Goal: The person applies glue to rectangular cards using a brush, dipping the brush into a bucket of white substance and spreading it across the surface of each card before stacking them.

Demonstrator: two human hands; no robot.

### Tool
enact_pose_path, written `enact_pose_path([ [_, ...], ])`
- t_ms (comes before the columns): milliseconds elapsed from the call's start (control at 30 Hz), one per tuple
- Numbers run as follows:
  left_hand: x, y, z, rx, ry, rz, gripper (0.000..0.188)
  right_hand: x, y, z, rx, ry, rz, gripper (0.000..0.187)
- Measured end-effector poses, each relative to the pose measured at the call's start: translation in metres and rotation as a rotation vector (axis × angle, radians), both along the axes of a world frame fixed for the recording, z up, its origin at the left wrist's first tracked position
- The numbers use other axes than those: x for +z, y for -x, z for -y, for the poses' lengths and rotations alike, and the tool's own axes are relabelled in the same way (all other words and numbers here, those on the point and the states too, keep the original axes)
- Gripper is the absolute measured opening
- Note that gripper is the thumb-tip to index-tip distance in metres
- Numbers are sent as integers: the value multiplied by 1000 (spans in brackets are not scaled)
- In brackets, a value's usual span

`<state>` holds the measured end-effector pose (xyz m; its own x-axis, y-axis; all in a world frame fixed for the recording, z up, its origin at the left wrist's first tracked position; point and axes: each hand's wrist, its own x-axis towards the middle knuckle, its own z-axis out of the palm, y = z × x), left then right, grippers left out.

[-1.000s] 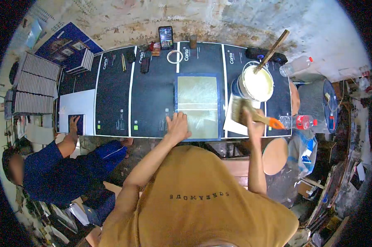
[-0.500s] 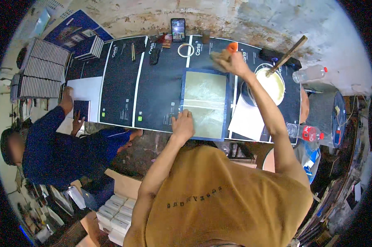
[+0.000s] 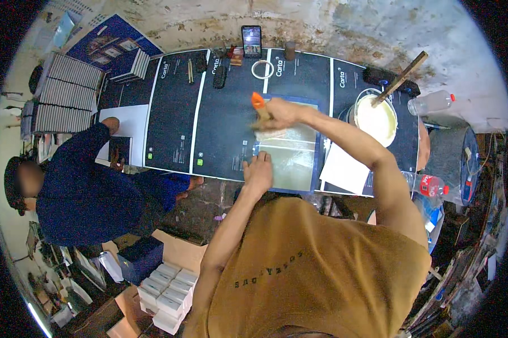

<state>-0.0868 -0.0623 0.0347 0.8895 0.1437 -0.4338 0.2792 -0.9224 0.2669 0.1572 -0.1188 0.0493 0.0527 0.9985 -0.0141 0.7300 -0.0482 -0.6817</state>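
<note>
In my right hand is a paste brush with an orange handle end, its bristles blurred over the left edge of the work. Beneath it lies a blue-bordered sheet with two glossy grey-green boards on it, split by a pale strip. My left hand rests flat with fingers stretched at the sheet's lower left edge. Right of the sheet stands a bucket of cream-coloured paste, a wooden stick leaning in it. White paper lies in front of the bucket.
Along the back are a phone, a tape roll and a black object. Clear bottles stand right. At left, a co-worker in dark blue handles a dark book cover beside stacked books.
My right hand has swung left and toward me with the brush, from beyond the sheet's upper right to its left edge. My left hand stays by the sheet's edge.
</note>
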Motion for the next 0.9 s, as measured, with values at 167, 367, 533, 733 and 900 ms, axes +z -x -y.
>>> enact_pose_path([
  [167, 19, -3, 2, -12, 3, -34, 39, 13, 5, 20, -650, -314, -30, 35],
  [367, 12, -6, 2, -78, -47, -44, 39, -17, 58, 86, -501, -192, -186, 29],
  [533, 14, -1, -3, -104, -40, -5, 41, 36, 14, 152, -345, 266, 165, 36],
  [733, 24, -6, -1, -118, -15, -26, 49, 42, 51, 92, -378, 63, 18, 50],
  [900, 5, 3, -6, -123, -43, -17, 61, 36, 30, 147, -218, 271, 85, 35],
])
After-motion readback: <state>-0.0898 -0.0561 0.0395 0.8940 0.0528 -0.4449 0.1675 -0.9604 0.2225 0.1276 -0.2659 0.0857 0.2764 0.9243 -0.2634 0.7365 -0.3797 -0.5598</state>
